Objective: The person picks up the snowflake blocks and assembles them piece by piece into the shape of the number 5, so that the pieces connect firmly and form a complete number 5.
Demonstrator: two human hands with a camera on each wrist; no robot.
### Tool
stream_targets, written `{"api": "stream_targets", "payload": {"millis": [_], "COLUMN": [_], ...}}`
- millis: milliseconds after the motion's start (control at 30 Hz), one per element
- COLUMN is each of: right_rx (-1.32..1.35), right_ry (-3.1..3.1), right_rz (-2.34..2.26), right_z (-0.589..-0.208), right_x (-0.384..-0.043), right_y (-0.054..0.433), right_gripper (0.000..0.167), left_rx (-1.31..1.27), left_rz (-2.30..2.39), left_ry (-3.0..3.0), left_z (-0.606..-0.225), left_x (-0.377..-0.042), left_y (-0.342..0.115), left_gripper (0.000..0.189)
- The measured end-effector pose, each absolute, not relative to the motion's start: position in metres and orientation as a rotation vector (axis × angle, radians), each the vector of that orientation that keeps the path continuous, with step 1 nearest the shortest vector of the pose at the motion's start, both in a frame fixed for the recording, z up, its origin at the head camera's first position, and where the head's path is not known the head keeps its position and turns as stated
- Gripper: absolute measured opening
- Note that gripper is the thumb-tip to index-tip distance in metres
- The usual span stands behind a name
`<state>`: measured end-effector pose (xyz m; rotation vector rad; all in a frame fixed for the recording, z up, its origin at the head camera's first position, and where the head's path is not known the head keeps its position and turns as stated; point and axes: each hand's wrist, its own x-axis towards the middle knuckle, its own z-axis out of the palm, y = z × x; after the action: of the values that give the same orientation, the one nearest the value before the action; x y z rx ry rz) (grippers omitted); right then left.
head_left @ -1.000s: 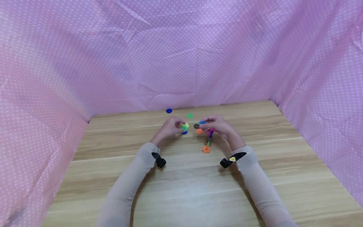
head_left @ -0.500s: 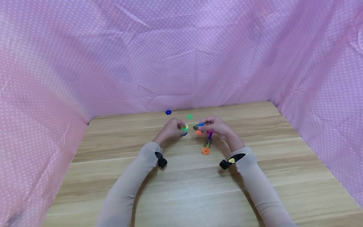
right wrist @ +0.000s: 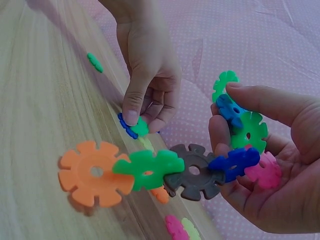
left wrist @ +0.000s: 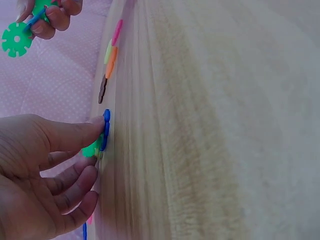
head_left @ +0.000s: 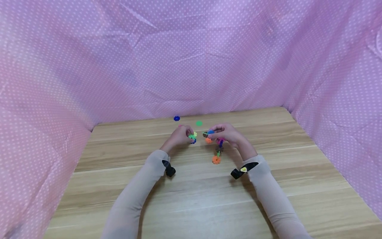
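Observation:
My right hand (right wrist: 280,130) holds a chain of interlocking flower-shaped plastic discs, its thumb and fingers pinching a light blue disc (right wrist: 230,111) near one end. The chain hangs past the palm through pink (right wrist: 263,170), dark blue (right wrist: 234,165), brown (right wrist: 195,171) and green (right wrist: 150,169) discs to an orange disc (right wrist: 96,173). My left hand (head_left: 180,135) is low at the table, pinching a loose green disc (right wrist: 141,126) between thumb and fingers. A dark blue disc (left wrist: 106,129) lies right at that thumb, and a yellow disc (head_left: 195,134) is beside the fingertips.
On the wooden table (head_left: 191,199), a dark blue disc (head_left: 176,118) and a green disc (head_left: 199,123) lie toward the back edge. Loose orange (head_left: 208,140) and brown (left wrist: 103,90) discs lie between the hands. A pink dotted cloth (head_left: 191,66) surrounds the table.
My left fingers have drawn in on the green disc, which shifts slightly left from the yellow one. My right hand stays nearly in place, with the chain's end disc turned more edge-on.

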<state>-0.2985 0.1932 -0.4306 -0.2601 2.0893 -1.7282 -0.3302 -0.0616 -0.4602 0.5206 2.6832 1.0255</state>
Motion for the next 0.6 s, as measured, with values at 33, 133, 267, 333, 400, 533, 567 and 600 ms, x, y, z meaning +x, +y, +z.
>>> {"api": "stream_targets", "payload": {"millis": [33, 133, 267, 333, 400, 533, 567, 600], "right_rx": [-0.259, -0.256, -0.255, -0.257, -0.261, -0.269, -0.270, -0.270], "right_ry": [2.088, 2.086, 2.085, 2.084, 2.079, 2.075, 2.076, 2.078], "right_rz": [-1.728, -1.725, -1.723, -1.723, -1.727, -1.731, -1.731, -1.732], "right_z": [-0.4304, -0.4299, -0.4294, -0.4290, -0.4291, -0.4294, -0.4295, -0.4294], "right_x": [-0.2983, -0.2982, -0.2978, -0.2975, -0.2975, -0.2976, -0.2976, -0.2975], "right_y": [0.1931, 0.1925, 0.1921, 0.1921, 0.1923, 0.1929, 0.1930, 0.1930], "right_gripper": [0.023, 0.024, 0.024, 0.024, 0.023, 0.020, 0.019, 0.019], "left_rx": [0.519, 0.506, 0.506, 0.512, 0.503, 0.404, 0.383, 0.365], "left_rz": [1.034, 1.069, 1.117, 1.154, 1.198, 1.349, 1.387, 1.425], "left_ry": [2.678, 2.660, 2.653, 2.650, 2.642, 2.561, 2.537, 2.514], "left_z": [-0.4606, -0.4619, -0.4641, -0.4639, -0.4630, -0.4588, -0.4576, -0.4560], "left_x": [-0.3300, -0.3294, -0.3292, -0.3289, -0.3281, -0.3245, -0.3237, -0.3225], "left_y": [-0.0622, -0.0624, -0.0630, -0.0639, -0.0652, -0.0674, -0.0676, -0.0677], "left_gripper": [0.026, 0.026, 0.022, 0.020, 0.019, 0.020, 0.021, 0.022]}}
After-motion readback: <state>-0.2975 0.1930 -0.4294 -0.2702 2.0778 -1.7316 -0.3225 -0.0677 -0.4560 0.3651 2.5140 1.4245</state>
